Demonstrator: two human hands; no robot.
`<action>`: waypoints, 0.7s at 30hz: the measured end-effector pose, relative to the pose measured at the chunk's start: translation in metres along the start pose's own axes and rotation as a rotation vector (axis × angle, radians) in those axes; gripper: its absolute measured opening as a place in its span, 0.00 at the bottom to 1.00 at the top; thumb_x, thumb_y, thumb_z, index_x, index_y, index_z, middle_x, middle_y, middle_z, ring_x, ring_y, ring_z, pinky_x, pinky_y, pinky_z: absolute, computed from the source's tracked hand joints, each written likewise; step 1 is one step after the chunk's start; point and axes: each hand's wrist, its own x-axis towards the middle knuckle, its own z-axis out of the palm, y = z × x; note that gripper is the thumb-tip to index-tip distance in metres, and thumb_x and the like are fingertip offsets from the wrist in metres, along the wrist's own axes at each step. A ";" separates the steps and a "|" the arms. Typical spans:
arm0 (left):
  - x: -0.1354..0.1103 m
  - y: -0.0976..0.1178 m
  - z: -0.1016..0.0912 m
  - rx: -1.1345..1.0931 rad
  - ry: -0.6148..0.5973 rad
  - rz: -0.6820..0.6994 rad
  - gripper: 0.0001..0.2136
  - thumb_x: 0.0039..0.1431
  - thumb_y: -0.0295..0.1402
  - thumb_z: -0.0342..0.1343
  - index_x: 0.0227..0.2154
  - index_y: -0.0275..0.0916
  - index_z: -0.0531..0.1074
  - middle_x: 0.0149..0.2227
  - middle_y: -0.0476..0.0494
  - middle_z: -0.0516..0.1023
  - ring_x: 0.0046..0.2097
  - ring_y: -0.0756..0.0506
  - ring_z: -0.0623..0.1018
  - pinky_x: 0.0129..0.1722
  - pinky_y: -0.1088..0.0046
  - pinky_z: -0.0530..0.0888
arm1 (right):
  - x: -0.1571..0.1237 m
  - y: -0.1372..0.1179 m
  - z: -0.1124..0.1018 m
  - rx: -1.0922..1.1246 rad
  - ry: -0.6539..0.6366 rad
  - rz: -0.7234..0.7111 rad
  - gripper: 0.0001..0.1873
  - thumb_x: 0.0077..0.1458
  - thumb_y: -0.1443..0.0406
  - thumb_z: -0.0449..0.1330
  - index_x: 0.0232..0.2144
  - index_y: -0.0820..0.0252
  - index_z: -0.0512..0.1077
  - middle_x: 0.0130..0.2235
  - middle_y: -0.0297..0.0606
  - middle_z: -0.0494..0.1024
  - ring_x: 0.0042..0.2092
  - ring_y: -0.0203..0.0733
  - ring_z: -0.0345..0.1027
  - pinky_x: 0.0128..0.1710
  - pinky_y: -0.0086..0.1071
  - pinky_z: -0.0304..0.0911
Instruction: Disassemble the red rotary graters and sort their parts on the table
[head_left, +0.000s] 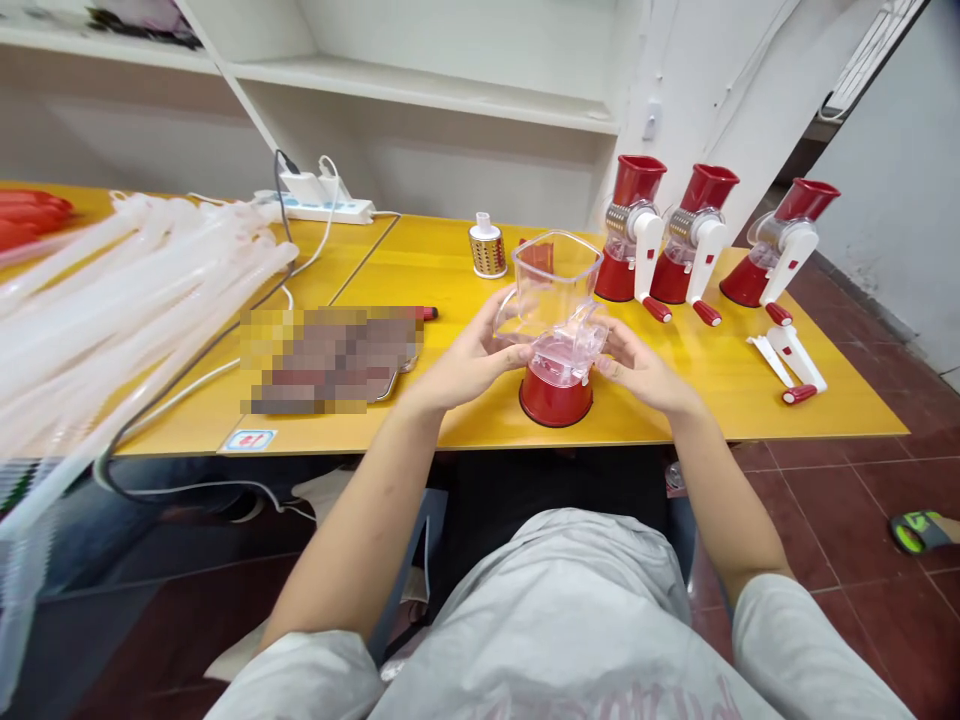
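Note:
A rotary grater body stands upright in front of me, its clear plastic housing [559, 290] on a round red base [556, 398]. My left hand [484, 350] is closed on the left side of the housing, thumb at the front. From the right, my right hand [637, 365] grips the same housing low down, with some fingers hidden behind it. Behind it stands a metal grating drum [488, 248] with a white stem. A red part shows through the clear plastic. To the right lies a loose white crank handle [791, 360] with a red knob.
Three assembled red and white graters [636, 225] stand at the back right of the yellow table [465, 430]. On the left are a blurred-out flat object [337, 360], a power strip [330, 208] with cables and a heap of long translucent plastic bags [150, 290].

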 end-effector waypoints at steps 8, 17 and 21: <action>0.016 -0.044 0.029 -0.027 0.368 -0.104 0.46 0.64 0.73 0.82 0.71 0.48 0.75 0.57 0.41 0.91 0.56 0.39 0.91 0.62 0.59 0.88 | -0.017 -0.017 -0.008 -0.260 0.033 0.014 0.46 0.79 0.44 0.74 0.88 0.47 0.70 0.78 0.52 0.85 0.73 0.63 0.82 0.83 0.66 0.75; 0.004 -0.039 0.046 -0.168 -0.009 -0.066 0.49 0.69 0.82 0.71 0.69 0.41 0.89 0.76 0.29 0.90 0.86 0.21 0.79 0.89 0.38 0.73 | -0.025 -0.021 -0.013 -0.340 0.029 0.032 0.27 0.81 0.50 0.70 0.74 0.50 0.81 0.55 0.45 0.93 0.56 0.60 0.90 0.66 0.60 0.85; -0.003 -0.052 0.035 -0.123 -0.144 -0.072 0.51 0.66 0.73 0.81 0.80 0.45 0.83 0.90 0.31 0.75 0.94 0.20 0.66 0.96 0.37 0.62 | -0.029 -0.021 -0.016 -0.367 0.009 0.019 0.29 0.80 0.53 0.70 0.77 0.49 0.80 0.56 0.46 0.94 0.59 0.62 0.91 0.70 0.65 0.84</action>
